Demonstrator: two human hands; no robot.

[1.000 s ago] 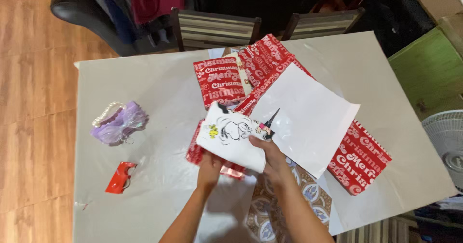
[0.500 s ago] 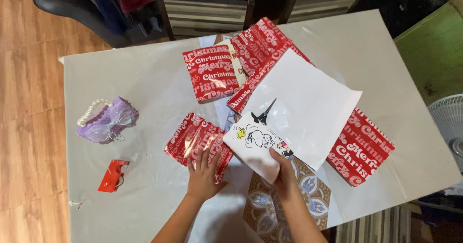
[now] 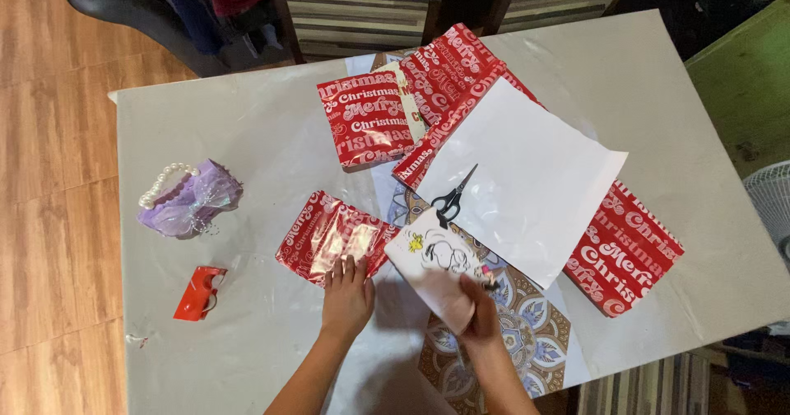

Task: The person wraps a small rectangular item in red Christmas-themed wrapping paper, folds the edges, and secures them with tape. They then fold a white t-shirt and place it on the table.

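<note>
My left hand [image 3: 347, 295] lies flat, fingers apart, on the near edge of a small piece of red printed wrapping paper [image 3: 333, 235] on the table. My right hand [image 3: 479, 314] grips the lower corner of a white box with a cartoon drawing [image 3: 434, 265], tilted just above the table, to the right of that red piece. Black scissors [image 3: 452, 197] lie on a large sheet of wrapping paper turned white side up [image 3: 527, 176], just beyond the box.
A red wrapped parcel [image 3: 362, 118] sits at the back of the grey table [image 3: 247, 135]. A purple purse with a pearl handle [image 3: 188, 203] and a red tape dispenser [image 3: 199, 292] lie to the left. A patterned mat [image 3: 527, 333] is under my right hand. Two chairs stand behind.
My left hand let go of the box and pressed down on the small red paper. My right hand carried the box to the right and lower, uncovering that paper.
</note>
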